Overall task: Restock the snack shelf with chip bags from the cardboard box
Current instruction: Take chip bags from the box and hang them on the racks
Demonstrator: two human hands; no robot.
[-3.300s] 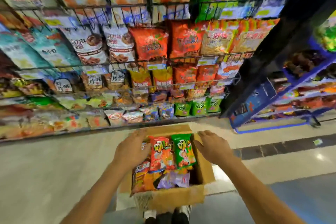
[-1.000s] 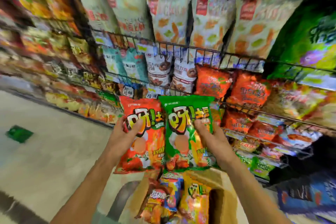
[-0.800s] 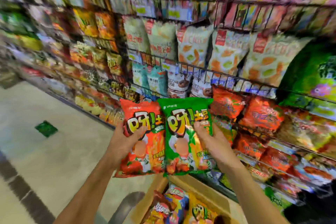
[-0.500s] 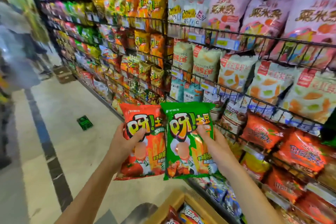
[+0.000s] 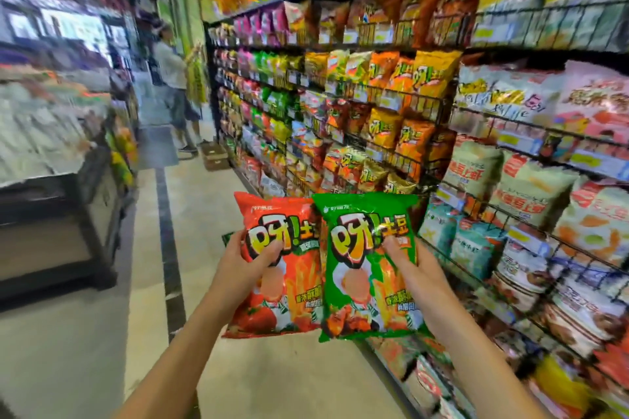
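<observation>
Left hand (image 5: 243, 270), held out ahead, pinches the red bag (image 5: 292, 286), thumb in front; right hand (image 5: 413, 270) likewise pinches the green bag (image 5: 360, 286).

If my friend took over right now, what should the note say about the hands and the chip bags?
Left hand: grips the red chip bag near its top, thumb on the front.
Right hand: grips the green chip bag the same way.
Where: both bags are held up side by side in the aisle, beside the snack shelf on the right. The cardboard box is not in view.
Done: two bags are in hand.
Left: neither bag is on the shelf yet; each needs a spot, probably among look-alike bags.
</observation>
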